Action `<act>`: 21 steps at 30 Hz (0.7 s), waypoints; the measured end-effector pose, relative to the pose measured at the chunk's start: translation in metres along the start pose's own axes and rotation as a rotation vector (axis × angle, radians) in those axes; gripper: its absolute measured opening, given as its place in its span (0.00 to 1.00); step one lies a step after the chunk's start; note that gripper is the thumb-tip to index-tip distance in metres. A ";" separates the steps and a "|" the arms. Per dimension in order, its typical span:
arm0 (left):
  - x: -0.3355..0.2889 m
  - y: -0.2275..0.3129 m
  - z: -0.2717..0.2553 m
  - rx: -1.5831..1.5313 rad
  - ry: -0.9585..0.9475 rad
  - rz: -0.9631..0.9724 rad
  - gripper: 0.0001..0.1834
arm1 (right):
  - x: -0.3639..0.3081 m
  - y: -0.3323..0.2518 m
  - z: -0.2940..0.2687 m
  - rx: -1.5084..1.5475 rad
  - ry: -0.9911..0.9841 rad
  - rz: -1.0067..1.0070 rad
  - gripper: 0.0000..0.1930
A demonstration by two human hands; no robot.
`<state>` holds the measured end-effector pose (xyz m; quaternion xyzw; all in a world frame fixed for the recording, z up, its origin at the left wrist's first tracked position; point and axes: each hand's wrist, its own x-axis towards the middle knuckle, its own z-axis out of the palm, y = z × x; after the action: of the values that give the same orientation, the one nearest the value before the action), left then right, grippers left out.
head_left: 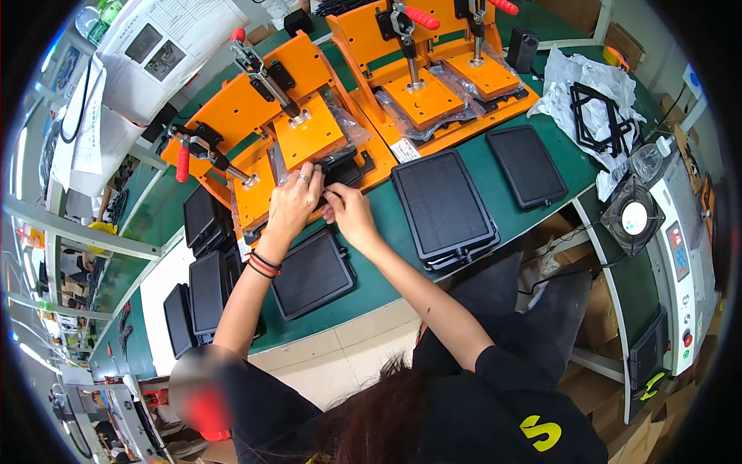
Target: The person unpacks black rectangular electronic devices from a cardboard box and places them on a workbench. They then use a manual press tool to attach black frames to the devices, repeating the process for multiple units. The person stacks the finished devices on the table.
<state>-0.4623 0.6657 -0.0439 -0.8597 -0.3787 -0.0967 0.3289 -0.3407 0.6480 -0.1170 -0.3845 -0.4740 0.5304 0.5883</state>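
Note:
My left hand (294, 203), bracelets on its wrist, has bent fingers at the front edge of the left orange clamp fixture (377, 165). They press together on a black plastic part (345, 173) that sticks out from under an orange pressing plate (308, 138). Close beside it, my right hand (352, 215) has its fingers curled and pinched toward the same edge; what lies between them is hidden. A clear plastic film (352, 127) shows around the plate. Just below the hands, a flat black rectangular panel (315, 272) lies on the green table.
Stacked black panels (444, 203) and a single panel (527, 166) lie to the right. More panels (207, 282) are piled at left. A second orange fixture (495, 108) with red-handled clamps stands behind. Black frames (599, 120) rest on white wrapping, near a fan (632, 215).

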 end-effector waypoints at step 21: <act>-0.015 0.003 -0.016 -0.022 -0.027 -0.117 0.17 | 0.021 -0.003 0.013 0.285 -0.051 0.050 0.10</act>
<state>-0.4694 0.6456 -0.0395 -0.8408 -0.4318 -0.1082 0.3081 -0.3529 0.6672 -0.1077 -0.2953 -0.3987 0.6165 0.6114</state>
